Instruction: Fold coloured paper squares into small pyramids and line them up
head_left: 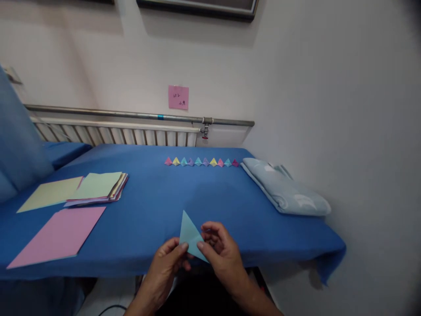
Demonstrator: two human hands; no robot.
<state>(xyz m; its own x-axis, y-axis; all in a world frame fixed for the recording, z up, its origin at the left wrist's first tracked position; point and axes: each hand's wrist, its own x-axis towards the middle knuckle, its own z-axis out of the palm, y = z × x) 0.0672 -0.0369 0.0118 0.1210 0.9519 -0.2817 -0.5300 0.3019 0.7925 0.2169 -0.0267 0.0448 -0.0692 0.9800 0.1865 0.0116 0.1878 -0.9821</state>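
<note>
A light blue sheet of paper [189,232], folded into a triangle, is held up at the near edge of the blue-covered table. My left hand [169,261] pinches its lower left part, thumb on top and fingers behind. On the right side, my right hand [223,254] grips the paper's edge with the thumb in front, its index finger raised and bent. The paper's tip points up and away from me. Parts of the fingers behind the sheet are hidden.
A row of small folded paper pieces [198,162] lies at the table's far side. Stacked coloured paper [100,185], a yellow sheet [49,194] and pink sheets [61,235] lie left. A folded light blue blanket [286,188] sits right, by the wall. Behind stands a radiator [118,133].
</note>
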